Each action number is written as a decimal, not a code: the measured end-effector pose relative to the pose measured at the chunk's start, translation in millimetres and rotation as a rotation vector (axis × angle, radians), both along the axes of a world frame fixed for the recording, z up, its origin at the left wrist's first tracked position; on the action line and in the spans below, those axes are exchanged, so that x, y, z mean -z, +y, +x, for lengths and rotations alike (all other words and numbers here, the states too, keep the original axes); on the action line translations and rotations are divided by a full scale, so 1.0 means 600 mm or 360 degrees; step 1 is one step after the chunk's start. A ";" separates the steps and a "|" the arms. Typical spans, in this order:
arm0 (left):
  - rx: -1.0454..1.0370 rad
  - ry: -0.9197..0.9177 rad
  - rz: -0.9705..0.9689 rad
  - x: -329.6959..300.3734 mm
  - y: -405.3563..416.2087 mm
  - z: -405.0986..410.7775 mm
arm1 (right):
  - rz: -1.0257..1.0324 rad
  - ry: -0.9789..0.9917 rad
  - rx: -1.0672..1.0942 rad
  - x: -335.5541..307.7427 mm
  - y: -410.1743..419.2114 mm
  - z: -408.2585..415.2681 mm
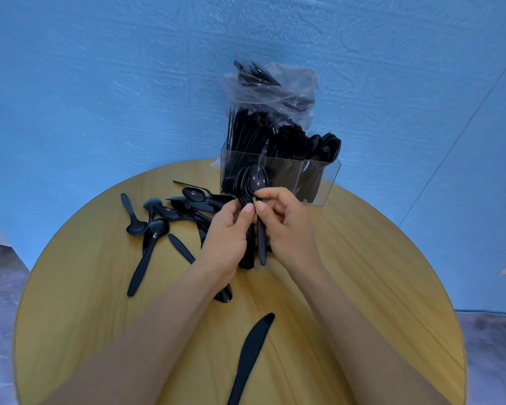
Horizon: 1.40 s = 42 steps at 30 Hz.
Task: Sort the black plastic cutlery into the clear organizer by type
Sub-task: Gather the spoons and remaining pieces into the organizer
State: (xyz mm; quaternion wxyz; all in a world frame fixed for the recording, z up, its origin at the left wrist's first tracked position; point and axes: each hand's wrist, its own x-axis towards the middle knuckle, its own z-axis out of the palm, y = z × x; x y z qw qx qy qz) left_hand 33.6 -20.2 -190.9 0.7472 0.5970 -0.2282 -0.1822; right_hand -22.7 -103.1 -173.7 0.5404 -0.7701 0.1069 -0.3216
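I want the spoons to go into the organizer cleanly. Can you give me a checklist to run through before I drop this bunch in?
1. Bunch of spoons gripped by left hand and right hand: ok.
2. Bowls aligned, all facing one way: ok.
3. Bunch holds spoons only: cannot tell, handles hidden.
4. Free room in the spoon compartment of the clear organizer: cannot tell.
5. Table fully sorted: not ok, loose spoons and a knife remain.

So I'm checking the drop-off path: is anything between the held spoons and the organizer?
Nothing visible does. Both hands hold the spoons right before the organizer, its top open.
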 end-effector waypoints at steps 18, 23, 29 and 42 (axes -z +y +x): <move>0.0336 0.0112 -0.0022 -0.008 0.005 -0.012 | 0.0030 -0.0169 0.0105 0.001 -0.020 0.002; 0.0432 -0.0069 0.0116 -0.010 0.001 -0.023 | -0.0412 -0.0051 0.0124 -0.004 -0.025 0.004; 0.0453 -0.0272 0.0225 -0.027 0.001 -0.032 | -0.0751 0.0054 0.0190 -0.020 -0.050 0.005; 0.0831 -0.0545 0.0460 -0.129 -0.114 0.002 | -0.0556 -0.0213 0.0103 -0.111 -0.206 -0.014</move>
